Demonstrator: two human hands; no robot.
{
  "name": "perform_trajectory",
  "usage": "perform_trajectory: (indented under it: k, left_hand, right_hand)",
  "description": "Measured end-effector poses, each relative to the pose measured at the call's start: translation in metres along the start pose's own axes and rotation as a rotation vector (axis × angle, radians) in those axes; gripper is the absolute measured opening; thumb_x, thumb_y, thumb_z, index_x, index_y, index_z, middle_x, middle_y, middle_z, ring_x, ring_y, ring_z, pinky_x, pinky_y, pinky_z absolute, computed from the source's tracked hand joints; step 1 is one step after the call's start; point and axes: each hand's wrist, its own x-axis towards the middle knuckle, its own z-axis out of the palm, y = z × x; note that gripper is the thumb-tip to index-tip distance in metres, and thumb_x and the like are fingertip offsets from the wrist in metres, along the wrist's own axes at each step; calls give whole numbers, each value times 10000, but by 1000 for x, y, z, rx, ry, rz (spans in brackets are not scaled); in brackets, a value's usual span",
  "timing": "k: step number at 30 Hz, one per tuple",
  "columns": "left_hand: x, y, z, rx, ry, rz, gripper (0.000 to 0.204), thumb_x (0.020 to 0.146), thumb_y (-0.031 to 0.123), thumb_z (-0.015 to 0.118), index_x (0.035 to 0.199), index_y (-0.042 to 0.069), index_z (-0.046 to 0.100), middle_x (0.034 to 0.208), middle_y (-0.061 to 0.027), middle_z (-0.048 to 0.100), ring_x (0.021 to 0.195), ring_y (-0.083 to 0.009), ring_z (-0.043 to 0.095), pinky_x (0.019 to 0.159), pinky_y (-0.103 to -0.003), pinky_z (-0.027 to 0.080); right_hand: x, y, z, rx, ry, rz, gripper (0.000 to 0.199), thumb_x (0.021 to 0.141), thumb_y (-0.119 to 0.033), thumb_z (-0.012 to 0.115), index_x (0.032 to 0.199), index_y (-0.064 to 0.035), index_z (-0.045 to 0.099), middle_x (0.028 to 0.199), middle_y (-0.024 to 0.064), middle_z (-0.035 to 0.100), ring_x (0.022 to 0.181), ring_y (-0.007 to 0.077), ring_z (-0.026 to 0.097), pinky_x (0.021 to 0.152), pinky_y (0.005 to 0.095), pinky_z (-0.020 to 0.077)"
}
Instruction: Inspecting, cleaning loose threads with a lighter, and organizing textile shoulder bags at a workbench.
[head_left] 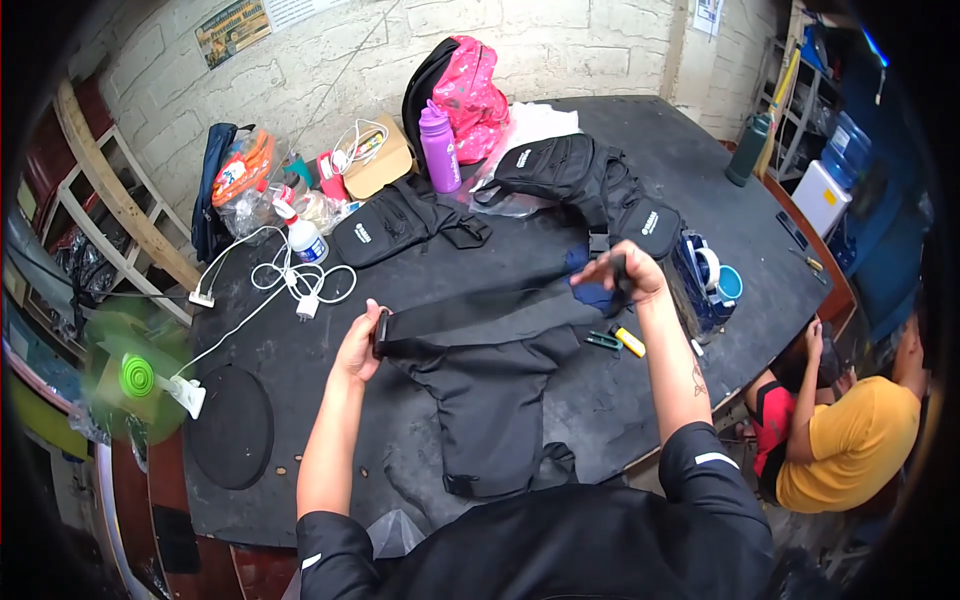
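Note:
A black bag [490,420] with a long wide band [480,315] lies on the dark table in front of me. At the band's left end, my left hand [358,343] is closed around a black buckle [382,332]. My right hand [632,275] is over the band's right end, fingers bent around a dark piece that I cannot make out. Beneath those fingers sits a dark blue cloth [592,292]. Just below it lie green thread snips [603,341] and a yellow lighter-like object [629,342].
Finished-looking black bags [550,168], a purple bottle [439,150] and a pink backpack [475,95] stand at the back. Left are a spray bottle [305,238], white cables [290,280] and a green fan [137,376]. A person in yellow [850,440] sits at right.

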Motion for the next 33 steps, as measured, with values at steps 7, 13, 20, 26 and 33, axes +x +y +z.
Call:
perform_trajectory:
  k: [7, 13, 20, 26, 33]
  left_hand:
    - [-10, -7, 30, -126, 307, 76, 346, 962, 388, 503, 872, 75, 621, 828, 18, 639, 778, -84, 596, 743, -234, 462]
    - [1, -1, 77, 346, 131, 257, 327, 944, 349, 562, 748, 87, 560, 695, 82, 506, 643, -10, 432, 582, -193, 346]
    - [-2, 1, 106, 448, 168, 394, 315, 974, 340, 494, 868, 55, 575, 690, 67, 469, 627, -24, 395, 569, -208, 326]
    - [-5, 9, 101, 306, 54, 292, 181, 931, 223, 542, 962, 46, 561, 801, 45, 510, 780, -29, 445, 694, -193, 355]
    - [-8, -1, 65, 282, 51, 24, 399, 903, 459, 572, 875, 63, 602, 743, 3, 602, 664, -80, 570, 623, -231, 456]
  right_hand:
    - [24, -25, 17, -861, 159, 595, 487, 750, -358, 753, 1000, 25, 584, 736, 107, 635, 622, 171, 635, 562, 283, 497]
    - [54, 28, 133, -1138, 30, -255, 660, 695, -289, 789, 1236, -39, 507, 1201, 143, 539, 1163, 262, 508, 996, 368, 393]
    - [72, 42, 190, -949, -18, -27, 717, 647, -213, 800, 1245, -112, 418, 1070, 131, 593, 975, 329, 592, 866, 393, 461]
    - [68, 9, 154, -1324, -74, -100, 550, 573, -131, 757, 1094, -115, 582, 901, 76, 644, 884, 260, 596, 759, 374, 441]
    - [48, -2, 43, -838, 1179, -500, 420, 717, 18, 746, 1079, -54, 545, 814, 12, 546, 702, 97, 529, 686, 232, 462]
